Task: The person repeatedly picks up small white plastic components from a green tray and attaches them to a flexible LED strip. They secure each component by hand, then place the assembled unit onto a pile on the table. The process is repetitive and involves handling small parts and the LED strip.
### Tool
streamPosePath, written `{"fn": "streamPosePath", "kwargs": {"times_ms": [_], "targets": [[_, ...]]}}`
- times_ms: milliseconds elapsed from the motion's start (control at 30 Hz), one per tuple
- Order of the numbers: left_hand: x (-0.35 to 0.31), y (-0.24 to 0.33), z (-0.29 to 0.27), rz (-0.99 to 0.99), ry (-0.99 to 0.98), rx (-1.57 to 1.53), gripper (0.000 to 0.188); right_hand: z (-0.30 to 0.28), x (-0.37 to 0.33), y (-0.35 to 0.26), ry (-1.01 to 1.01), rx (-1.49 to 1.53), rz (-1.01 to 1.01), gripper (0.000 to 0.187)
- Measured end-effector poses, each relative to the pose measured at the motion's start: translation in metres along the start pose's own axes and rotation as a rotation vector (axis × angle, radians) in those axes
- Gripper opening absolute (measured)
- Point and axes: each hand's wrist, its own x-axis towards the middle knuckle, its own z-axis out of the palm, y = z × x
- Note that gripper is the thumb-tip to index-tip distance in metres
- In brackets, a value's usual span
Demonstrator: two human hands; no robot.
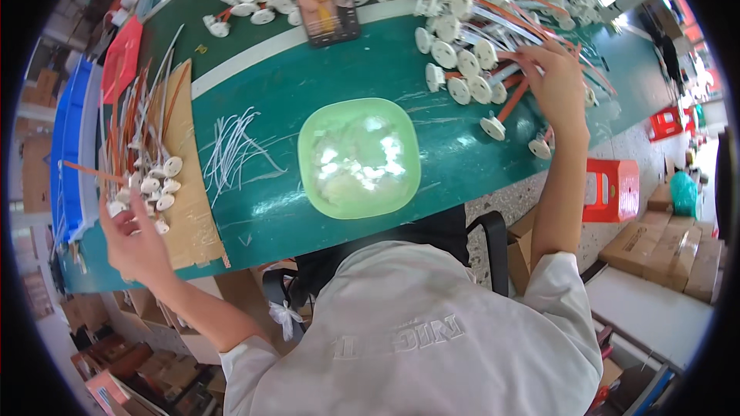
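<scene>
The left hand (139,248) was half open, thumb and fingers parted, beside white discs (173,166) on cardboard (194,223). Farther off, the right hand (558,85), narrowly bent, touched heaped strips (513,103); whether it gripped one, I couldn't tell.

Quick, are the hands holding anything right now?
Left hand: at the white caps; can't tell if it's holding one.
Right hand: at the wires; can't tell if it's closed on any.

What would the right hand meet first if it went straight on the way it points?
The right hand would probably meet the orange and white strips first, then the white discs just beyond. It may be touching the strips now; depth is unclear.
</scene>
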Motion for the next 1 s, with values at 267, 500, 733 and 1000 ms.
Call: {"fn": "streamPosePath", "kwargs": {"times_ms": [267,500,733,1000], "targets": [[-0.1,0.079,-0.003,0.149,-0.638,-1.11,0.021,-0.035,-0.036,-0.061,0.617,0.064,-0.334,0.024],[-0.135,0.144,-0.001,0.43,-1.419,-1.685,0.037,-0.03,-0.063,-0.15,0.509,0.545,-0.622,0.036],[-0.107,0.109,-0.01,0.514,-1.028,-1.224,0.023,-0.021,-0.073,-0.158,0.589,0.457,-0.638,0.029],[0.051,-0.049,0.047,0.266,-0.011,0.291,0.027,-0.015,-0.086,-0.147,0.594,0.43,-0.47,0.027]]}}
